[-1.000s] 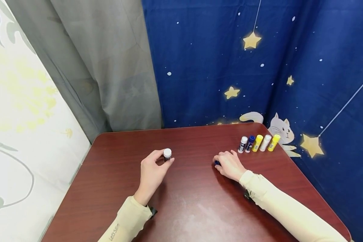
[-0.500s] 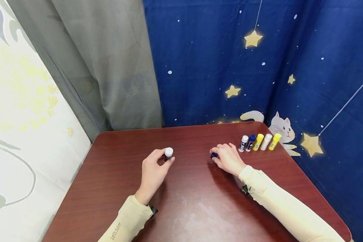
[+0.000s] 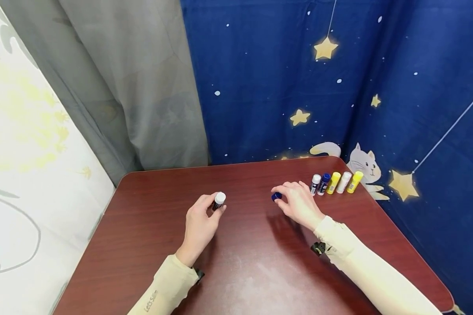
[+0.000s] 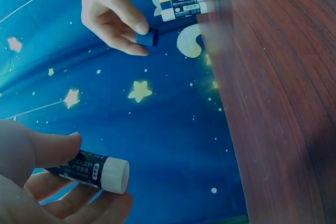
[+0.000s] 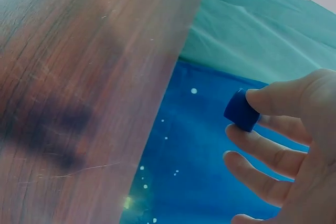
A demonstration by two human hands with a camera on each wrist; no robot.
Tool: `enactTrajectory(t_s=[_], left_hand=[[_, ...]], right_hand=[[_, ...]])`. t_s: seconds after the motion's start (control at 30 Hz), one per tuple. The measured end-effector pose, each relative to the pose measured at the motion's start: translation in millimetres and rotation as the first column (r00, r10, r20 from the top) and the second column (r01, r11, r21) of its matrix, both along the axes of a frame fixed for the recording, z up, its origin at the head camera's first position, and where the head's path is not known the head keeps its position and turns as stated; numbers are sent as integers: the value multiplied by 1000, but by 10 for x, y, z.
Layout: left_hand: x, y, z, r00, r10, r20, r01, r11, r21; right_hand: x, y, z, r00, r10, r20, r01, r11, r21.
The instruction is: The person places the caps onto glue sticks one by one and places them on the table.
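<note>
My left hand grips a glue stick between thumb and fingers, over the middle-left of the table. The stick has a dark printed body and a white end, which points up in the head view. To the right, my right hand pinches a small dark blue cap between thumb and fingertips. In the right wrist view its other fingers are spread and lightly bent. Cap and glue stick are apart, and a shadow on the table lies below the right hand.
A row of several glue sticks stands at the back right of the brown table: one dark with a white top, one dark blue, a yellow, a white and another yellow. Curtains hang behind the table.
My right hand has risen from the table and shifted slightly left, bringing the blue cap along. The left hand stays nearly in place, the glue stick tilting a little more.
</note>
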State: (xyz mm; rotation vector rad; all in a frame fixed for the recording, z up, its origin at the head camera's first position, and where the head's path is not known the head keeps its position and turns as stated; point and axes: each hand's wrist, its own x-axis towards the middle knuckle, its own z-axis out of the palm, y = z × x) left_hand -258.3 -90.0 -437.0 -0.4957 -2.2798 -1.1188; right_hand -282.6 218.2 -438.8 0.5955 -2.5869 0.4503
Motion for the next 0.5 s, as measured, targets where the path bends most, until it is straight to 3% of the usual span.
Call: enactTrajectory(t_s=[0.23,0.5], left_hand=[[-4,27,-25,1000,-2,27,2,1000,-19],[-35,57,-26,1000,-18,0,18,999,-32]], right_hand=[[128,21,67,1000,-25,8,26,996,-84],[191,17,119,999,-25,-23,22,991,-129]])
